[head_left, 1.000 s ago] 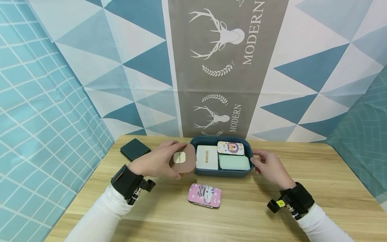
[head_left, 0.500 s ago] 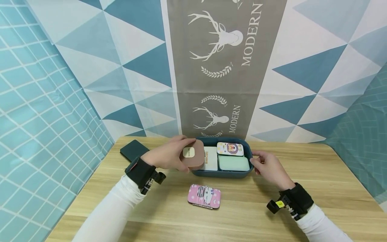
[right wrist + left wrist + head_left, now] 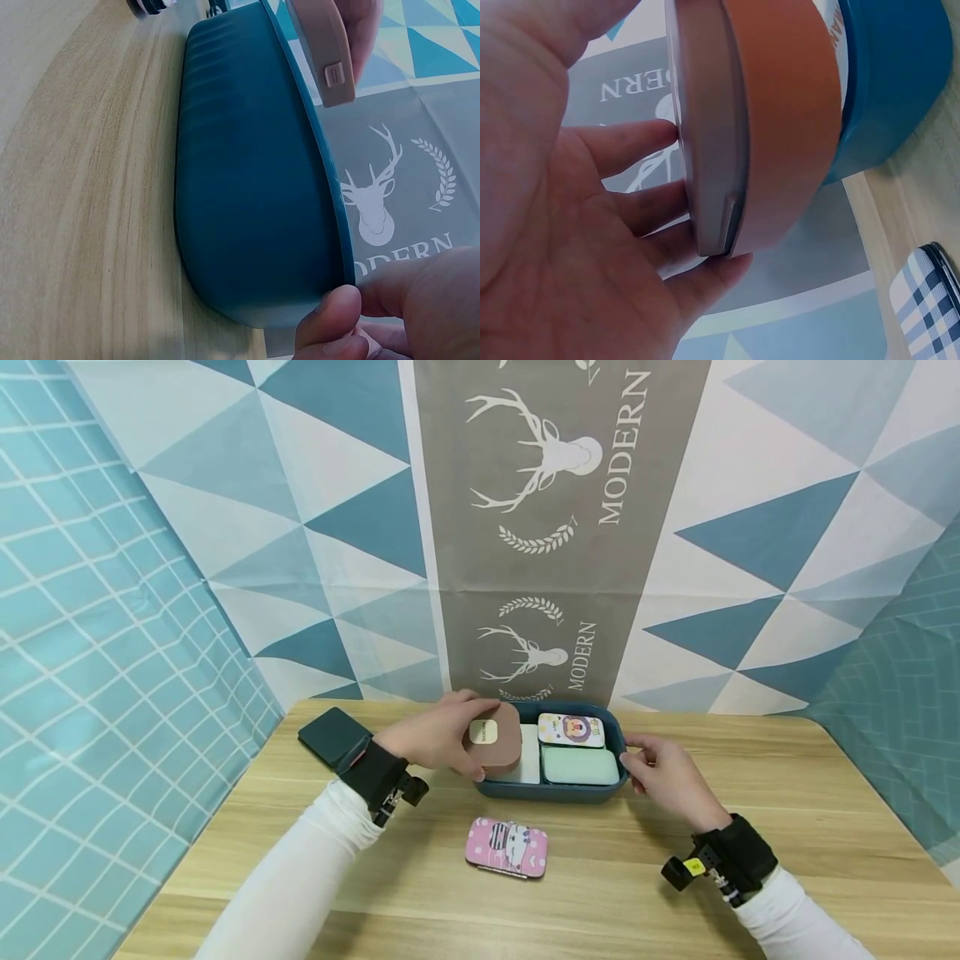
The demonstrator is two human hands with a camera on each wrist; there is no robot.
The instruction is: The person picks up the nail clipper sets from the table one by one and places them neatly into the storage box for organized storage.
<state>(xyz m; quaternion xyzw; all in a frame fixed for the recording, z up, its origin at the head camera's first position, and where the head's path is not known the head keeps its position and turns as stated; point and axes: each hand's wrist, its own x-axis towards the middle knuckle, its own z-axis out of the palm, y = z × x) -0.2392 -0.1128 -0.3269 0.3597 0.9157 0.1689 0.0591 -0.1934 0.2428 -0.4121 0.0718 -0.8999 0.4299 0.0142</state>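
Note:
A brown rounded-square case [image 3: 501, 752] with a pale label is held in my left hand [image 3: 435, 735], thumb and fingers spread around its sides. It is over the left end of a dark blue basket [image 3: 551, 791] and partly covers a white case [image 3: 531, 756] inside. Beside that lie a tin with a lion picture [image 3: 570, 729] and a mint-green case [image 3: 581, 766]. My right hand [image 3: 667, 777] pinches the basket's right rim between thumb and fingers. In the right wrist view, the brown case [image 3: 322, 49] shows above the basket's far rim.
A pink cat-patterned tin [image 3: 507, 847] lies on the wooden table [image 3: 600, 902] in front of the basket. Behind my left wrist is a flat dark green case [image 3: 333, 735]. Patterned cloth [image 3: 540, 552] stands along the table's back edge.
My left hand has carried the brown case rightward, from the basket's left side to above its left end, covering more of the white case. My right hand stays on the rim.

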